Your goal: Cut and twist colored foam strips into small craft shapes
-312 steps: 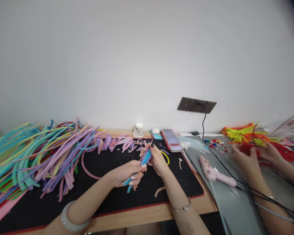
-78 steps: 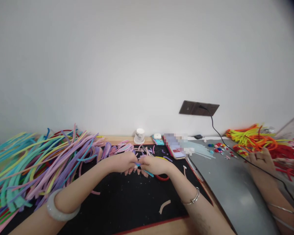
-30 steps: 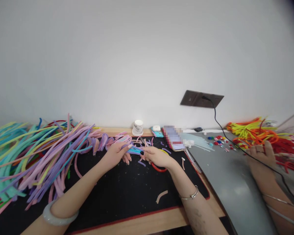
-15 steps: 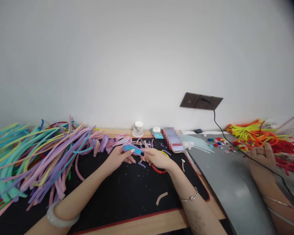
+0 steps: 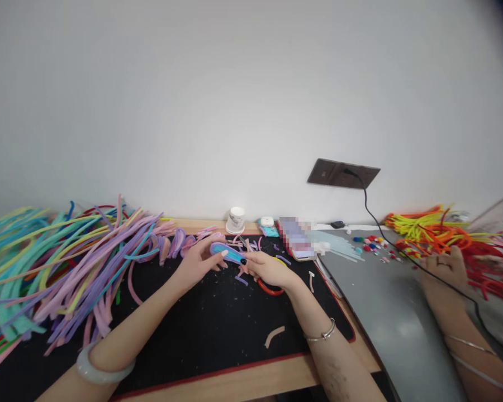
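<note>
Between my two hands is a flat petal-shaped loop of bent pipe cleaners (image 5: 226, 253), blue inside with a purple rim. My left hand (image 5: 198, 262) pinches its rounded left end, thumb along the near edge. At the narrow right end, the fingers of my right hand (image 5: 271, 270) close on the loop, where a dark fingernail shows. Below lie cut purple and pink pipe cleaner scraps (image 5: 242, 280). Partly behind my right hand are the red handles (image 5: 270, 288) of what looks like a cutting tool. Several finished pink and purple loops (image 5: 177, 244) lie beyond my left hand.
A big heap of pipe cleaners (image 5: 79, 273) covers the left. At the back stand a paper cup (image 5: 236, 219) and a phone (image 5: 295, 240). A black cable (image 5: 381, 231) crosses the grey table (image 5: 385, 312), where another person's hand (image 5: 444, 279) is beside red and yellow pipe cleaners (image 5: 436, 226).
The blue and purple loop has turned slightly, so its purple rim shows more. My left fingers have shifted a little along it; my right hand keeps its hold.
</note>
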`<state>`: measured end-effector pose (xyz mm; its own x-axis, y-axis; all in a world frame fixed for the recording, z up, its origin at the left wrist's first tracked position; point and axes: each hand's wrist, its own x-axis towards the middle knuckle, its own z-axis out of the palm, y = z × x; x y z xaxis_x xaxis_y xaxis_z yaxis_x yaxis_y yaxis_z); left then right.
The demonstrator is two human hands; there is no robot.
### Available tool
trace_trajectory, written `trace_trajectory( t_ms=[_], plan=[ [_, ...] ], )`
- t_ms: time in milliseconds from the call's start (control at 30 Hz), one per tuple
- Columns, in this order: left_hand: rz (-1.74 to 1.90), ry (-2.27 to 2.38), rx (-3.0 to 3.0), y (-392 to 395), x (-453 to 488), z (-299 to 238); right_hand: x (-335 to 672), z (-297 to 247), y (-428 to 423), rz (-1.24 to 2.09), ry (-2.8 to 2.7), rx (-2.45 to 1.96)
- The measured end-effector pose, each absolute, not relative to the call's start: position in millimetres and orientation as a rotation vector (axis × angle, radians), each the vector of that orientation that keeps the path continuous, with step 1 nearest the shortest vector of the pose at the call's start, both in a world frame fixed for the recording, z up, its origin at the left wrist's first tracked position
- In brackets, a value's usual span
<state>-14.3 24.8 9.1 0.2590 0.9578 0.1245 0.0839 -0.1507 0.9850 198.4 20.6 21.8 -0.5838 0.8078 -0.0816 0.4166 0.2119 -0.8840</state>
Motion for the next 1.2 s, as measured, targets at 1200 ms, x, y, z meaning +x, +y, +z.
trace_trajectory(
  t_ms=[1200],
  plan=[
    [0.349, 1.067, 2.526, 17, -24, 27, 183, 41, 1, 0.493, -2.773, -1.275]
  ],
)
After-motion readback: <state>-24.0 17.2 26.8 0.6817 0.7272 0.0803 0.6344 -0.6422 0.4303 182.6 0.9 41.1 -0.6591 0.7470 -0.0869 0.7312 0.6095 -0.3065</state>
